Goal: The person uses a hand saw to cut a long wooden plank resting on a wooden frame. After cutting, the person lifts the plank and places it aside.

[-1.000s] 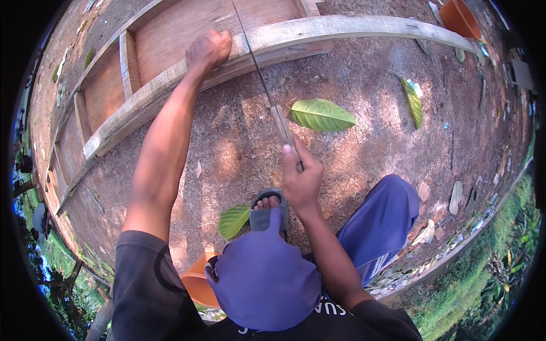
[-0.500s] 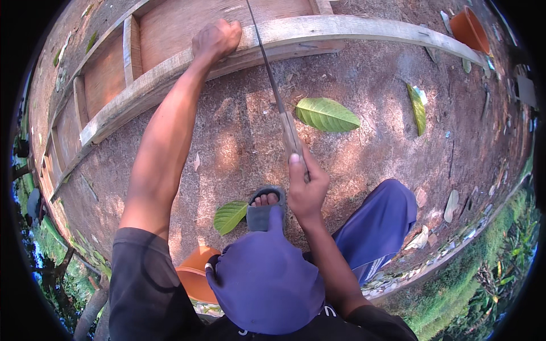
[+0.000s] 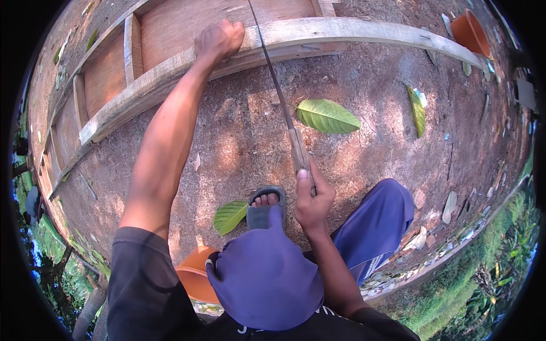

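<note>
My left hand [image 3: 220, 40] is clenched over the pale wooden beam [image 3: 375, 33] along the near side of a framed plywood panel [image 3: 170, 31], gripping it just left of a long, thin, dark saw blade [image 3: 272, 77]. The blade crosses that beam, and its far end runs past the top of the picture. My right hand [image 3: 313, 196] is wrapped round the saw's wooden handle [image 3: 298, 150], thumb on top, over the ground in front of my body. Whether the blade has cut into the beam is too small to tell.
Large green leaves [image 3: 327, 116] lie on the speckled ground. An orange pot [image 3: 470, 33] lies tilted at the upper right, another orange container [image 3: 193, 271] is beside my left knee. My sandalled foot [image 3: 263, 210] is below the saw. Grass and plants line the lower edges.
My right hand and the saw have moved back toward me and slightly right. My left hand keeps its grip on the beam; the whole view has shifted a little.
</note>
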The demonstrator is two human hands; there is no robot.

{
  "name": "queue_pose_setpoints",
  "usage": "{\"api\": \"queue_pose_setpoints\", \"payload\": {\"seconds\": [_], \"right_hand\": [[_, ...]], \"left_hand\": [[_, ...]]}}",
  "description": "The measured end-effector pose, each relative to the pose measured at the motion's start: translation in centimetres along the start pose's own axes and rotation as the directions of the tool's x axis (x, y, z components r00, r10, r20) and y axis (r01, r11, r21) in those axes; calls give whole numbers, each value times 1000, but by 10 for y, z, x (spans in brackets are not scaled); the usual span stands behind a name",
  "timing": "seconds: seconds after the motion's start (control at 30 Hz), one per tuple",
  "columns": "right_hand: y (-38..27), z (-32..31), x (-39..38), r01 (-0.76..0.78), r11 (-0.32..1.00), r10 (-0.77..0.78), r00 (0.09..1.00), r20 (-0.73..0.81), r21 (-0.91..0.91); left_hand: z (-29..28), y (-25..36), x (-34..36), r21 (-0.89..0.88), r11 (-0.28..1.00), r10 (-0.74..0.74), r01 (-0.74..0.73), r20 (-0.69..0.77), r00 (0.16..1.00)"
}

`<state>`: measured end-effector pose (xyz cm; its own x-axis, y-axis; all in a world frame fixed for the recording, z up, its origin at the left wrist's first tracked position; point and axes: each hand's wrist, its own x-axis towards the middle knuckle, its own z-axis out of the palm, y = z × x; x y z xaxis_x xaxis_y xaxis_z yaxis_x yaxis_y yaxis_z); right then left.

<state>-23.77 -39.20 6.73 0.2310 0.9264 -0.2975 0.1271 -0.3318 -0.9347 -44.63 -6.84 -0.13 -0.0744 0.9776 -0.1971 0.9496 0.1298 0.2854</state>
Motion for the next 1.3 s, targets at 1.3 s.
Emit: {"api": "queue_pose_setpoints", "payload": {"seconds": [1.3], "right_hand": [[-21,39,105,64,998,-64,998,-14,-1]], "left_hand": [[6,18,16,62,995,85,-79,-93,992]]}}
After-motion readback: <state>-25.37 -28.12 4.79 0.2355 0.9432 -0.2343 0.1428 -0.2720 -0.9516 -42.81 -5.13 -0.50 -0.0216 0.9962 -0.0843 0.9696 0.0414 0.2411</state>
